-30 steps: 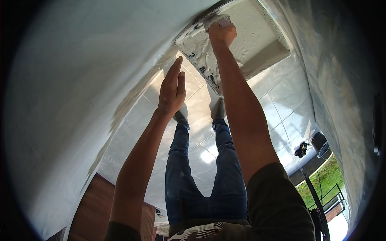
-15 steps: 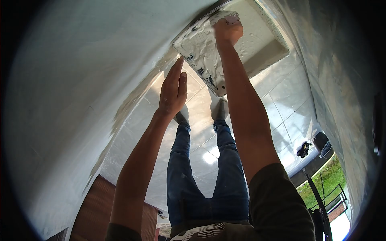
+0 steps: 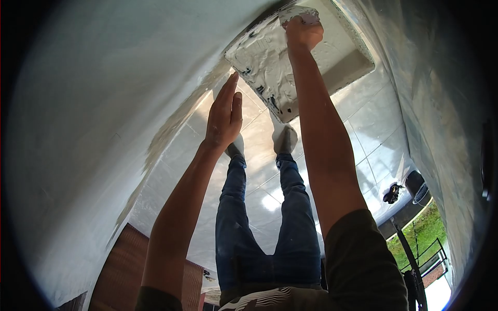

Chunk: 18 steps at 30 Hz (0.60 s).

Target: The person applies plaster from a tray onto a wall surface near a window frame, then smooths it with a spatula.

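A rectangular tray (image 3: 346, 72) full of wet, off-white putty (image 3: 272, 65) is at the top of the view, its left part thickly smeared and dotted with dark spots. My right hand (image 3: 305, 33) is closed on a putty-smeared scraper (image 3: 295, 11) over the tray; its handle is mostly hidden by my fingers. My left hand (image 3: 224, 114) is open, fingers stretched out together and thumb apart, with the fingertips right at the tray's left edge.
A pale smooth wall (image 3: 93, 114) rises close on the left, another surface (image 3: 441, 103) on the right. Below are floor tiles (image 3: 363, 137) and my feet (image 3: 285, 140). A dark bucket (image 3: 416, 187) and a small black object (image 3: 392, 193) lie at lower right, near grass (image 3: 428, 230).
My right hand has moved slightly right and up across the putty with the scraper. My left hand stays almost in place at the tray's edge.
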Each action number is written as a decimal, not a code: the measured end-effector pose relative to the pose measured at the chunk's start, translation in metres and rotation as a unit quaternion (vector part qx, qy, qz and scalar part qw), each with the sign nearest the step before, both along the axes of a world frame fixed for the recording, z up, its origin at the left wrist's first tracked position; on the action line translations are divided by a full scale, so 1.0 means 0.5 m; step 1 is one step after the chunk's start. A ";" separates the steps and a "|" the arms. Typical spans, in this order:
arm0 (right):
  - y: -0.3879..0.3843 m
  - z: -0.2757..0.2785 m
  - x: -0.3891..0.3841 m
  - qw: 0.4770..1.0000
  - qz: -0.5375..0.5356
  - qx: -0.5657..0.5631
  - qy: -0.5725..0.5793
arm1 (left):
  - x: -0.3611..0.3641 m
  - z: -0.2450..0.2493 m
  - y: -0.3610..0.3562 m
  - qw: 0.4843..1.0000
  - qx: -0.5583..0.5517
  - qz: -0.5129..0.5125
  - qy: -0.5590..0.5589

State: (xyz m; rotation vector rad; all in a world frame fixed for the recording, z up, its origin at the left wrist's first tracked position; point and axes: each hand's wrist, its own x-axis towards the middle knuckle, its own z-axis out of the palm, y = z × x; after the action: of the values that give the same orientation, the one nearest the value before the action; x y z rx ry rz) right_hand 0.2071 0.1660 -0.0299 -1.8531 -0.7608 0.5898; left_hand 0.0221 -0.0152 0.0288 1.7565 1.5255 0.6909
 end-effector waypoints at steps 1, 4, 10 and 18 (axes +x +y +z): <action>0.004 0.002 -0.012 0.998 -0.015 -0.045 0.028 | 0.000 -0.002 -0.001 1.000 0.006 -0.001 -0.001; -0.004 -0.051 -0.035 0.992 -0.011 -0.125 0.020 | -0.002 -0.005 -0.006 1.000 0.005 -0.003 0.009; -0.138 0.016 -0.034 0.985 0.131 -0.102 -0.039 | -0.005 0.004 -0.014 1.000 0.000 -0.004 -0.009; -0.183 0.049 -0.021 0.934 0.229 -0.015 -0.274 | -0.018 0.004 -0.024 1.000 -0.013 0.009 -0.007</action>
State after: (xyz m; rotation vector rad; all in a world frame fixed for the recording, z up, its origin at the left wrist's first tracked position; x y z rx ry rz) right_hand 0.1964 0.0744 -0.0054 -1.8937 -1.5907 0.3638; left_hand 0.0131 -0.0273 0.0310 1.7175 1.5367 0.6885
